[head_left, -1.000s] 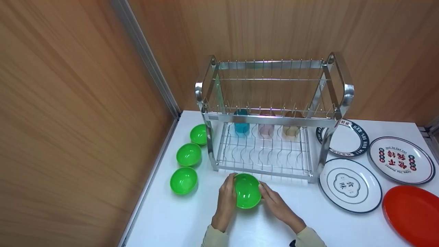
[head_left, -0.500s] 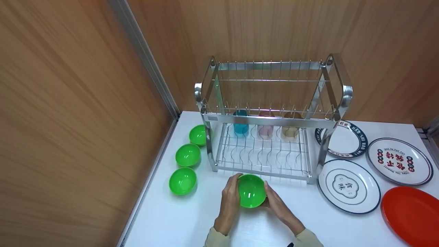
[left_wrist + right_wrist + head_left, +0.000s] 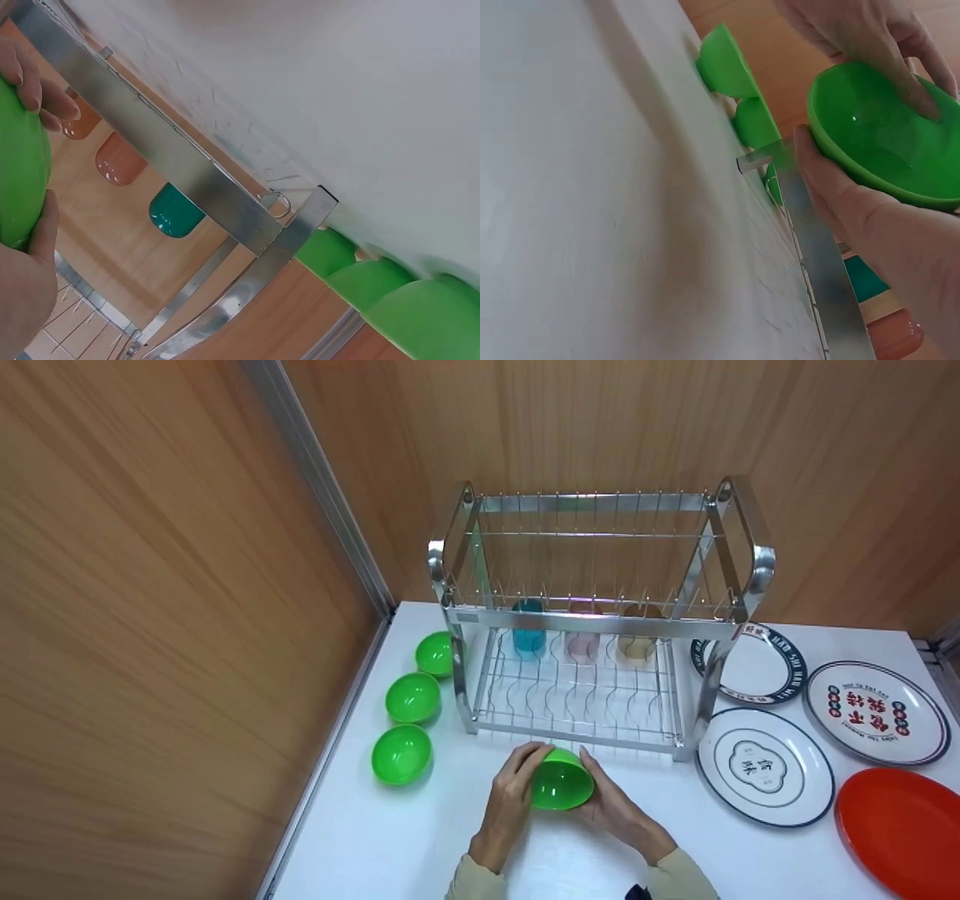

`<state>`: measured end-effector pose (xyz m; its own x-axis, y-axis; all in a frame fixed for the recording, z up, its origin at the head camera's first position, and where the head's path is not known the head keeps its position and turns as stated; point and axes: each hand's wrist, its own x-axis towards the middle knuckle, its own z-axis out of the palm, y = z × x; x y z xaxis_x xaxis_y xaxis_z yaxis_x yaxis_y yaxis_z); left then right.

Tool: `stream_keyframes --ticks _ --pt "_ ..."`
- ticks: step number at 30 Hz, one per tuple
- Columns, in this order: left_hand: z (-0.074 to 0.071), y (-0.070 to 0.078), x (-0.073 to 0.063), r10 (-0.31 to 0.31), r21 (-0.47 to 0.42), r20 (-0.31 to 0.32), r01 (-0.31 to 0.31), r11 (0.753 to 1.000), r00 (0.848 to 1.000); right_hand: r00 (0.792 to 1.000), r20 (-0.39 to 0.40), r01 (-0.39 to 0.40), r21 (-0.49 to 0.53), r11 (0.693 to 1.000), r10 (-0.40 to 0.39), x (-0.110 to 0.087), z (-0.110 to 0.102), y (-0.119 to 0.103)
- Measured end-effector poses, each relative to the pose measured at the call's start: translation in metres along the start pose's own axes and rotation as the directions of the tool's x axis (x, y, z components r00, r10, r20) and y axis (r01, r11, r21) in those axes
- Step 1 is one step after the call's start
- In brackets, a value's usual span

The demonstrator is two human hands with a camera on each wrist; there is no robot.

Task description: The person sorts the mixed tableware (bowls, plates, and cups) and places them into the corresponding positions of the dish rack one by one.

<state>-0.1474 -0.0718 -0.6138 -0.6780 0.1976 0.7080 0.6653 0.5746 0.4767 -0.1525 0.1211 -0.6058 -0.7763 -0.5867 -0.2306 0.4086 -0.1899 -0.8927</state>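
The place looks like a small booth with a kitchen feel: wood-grain panels [image 3: 165,622] stand at the back and left, a metal strip [image 3: 328,495] runs up the corner where they meet, and at the white table [image 3: 367,840] are a metal dish rack [image 3: 585,622], plates [image 3: 765,802], cups [image 3: 529,640] and green bowls [image 3: 561,789].

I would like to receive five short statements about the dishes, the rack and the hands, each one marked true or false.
1. The left hand and the right hand hold the same green bowl. True.
2. The three other bowls are stacked inside one another. False: they stand in a row.
3. A blue cup, a pink cup and a brownish cup are on the lower tier of the rack. True.
4. The red plate is on the rack. False: it lies on the table, to the right.
5. The held bowl is tilted. True.
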Motion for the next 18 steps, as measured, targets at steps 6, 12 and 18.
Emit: stream_keyframes --ticks 6,12,18 --pt "-0.003 0.002 0.002 0.062 -0.001 0.035 -0.062 0.998 0.997 1.000 0.024 -0.003 -0.060 0.998 0.004 -0.002 -0.004 -0.008" --pt "-0.008 0.004 0.004 0.042 -0.098 0.077 -0.034 0.995 0.996 0.995 0.041 0.096 -0.147 0.984 -0.091 -0.002 -0.012 -0.012" --pt "-0.010 0.005 0.005 0.065 -0.058 0.060 -0.061 0.996 0.996 0.974 -0.045 0.199 -0.313 0.929 -0.224 -0.001 -0.016 -0.017"
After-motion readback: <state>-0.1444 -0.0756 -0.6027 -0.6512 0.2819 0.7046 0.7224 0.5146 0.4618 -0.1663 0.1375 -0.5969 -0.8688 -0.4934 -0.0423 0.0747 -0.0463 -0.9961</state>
